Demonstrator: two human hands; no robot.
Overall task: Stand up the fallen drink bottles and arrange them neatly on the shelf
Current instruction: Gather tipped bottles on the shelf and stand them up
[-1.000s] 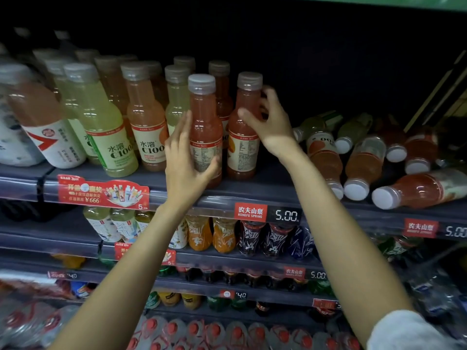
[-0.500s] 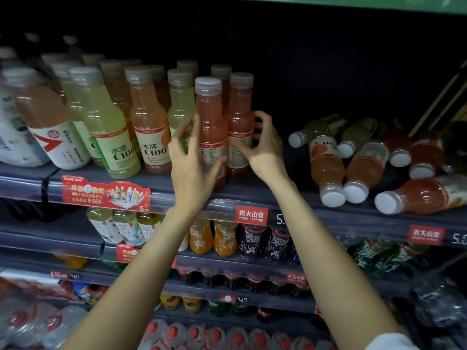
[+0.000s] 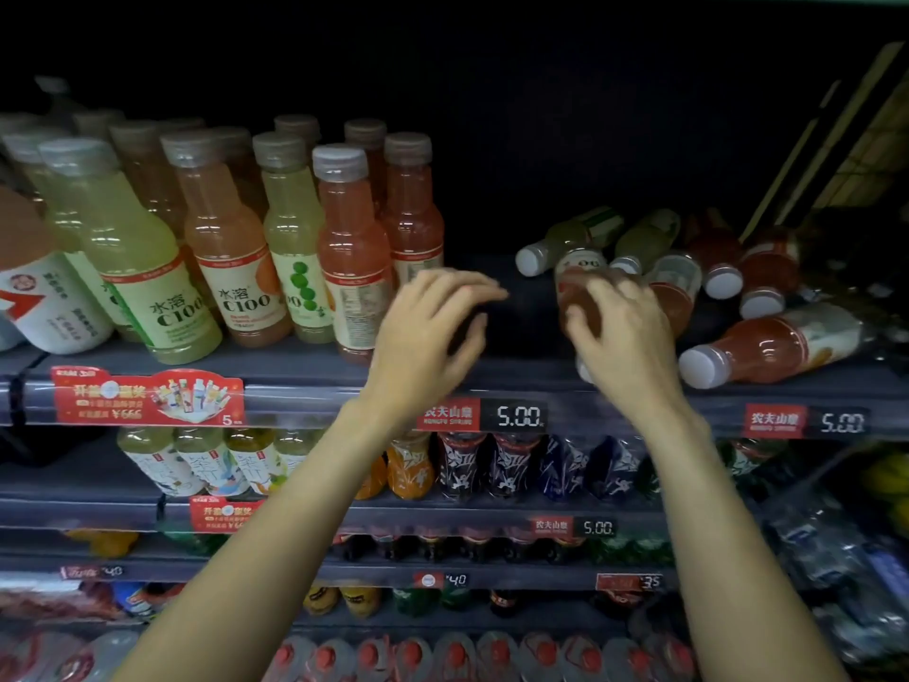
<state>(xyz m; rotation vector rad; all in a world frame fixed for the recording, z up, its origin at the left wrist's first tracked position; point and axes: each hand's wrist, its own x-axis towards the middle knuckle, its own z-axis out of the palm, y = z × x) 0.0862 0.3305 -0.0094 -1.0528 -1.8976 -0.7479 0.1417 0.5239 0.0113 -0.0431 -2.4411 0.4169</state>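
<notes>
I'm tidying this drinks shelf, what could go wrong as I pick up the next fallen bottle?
The right hand is closing on an orange bottle in a pile of fallen bottles; lifting it may set neighbours rolling. One red bottle lies at the shelf edge, cap outward, and could fall.

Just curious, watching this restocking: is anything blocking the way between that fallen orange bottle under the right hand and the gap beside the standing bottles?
Nothing on the shelf does. The bare shelf gap lies open; only the left hand hovers there, empty. The right hand covers the fallen orange bottle.
</notes>
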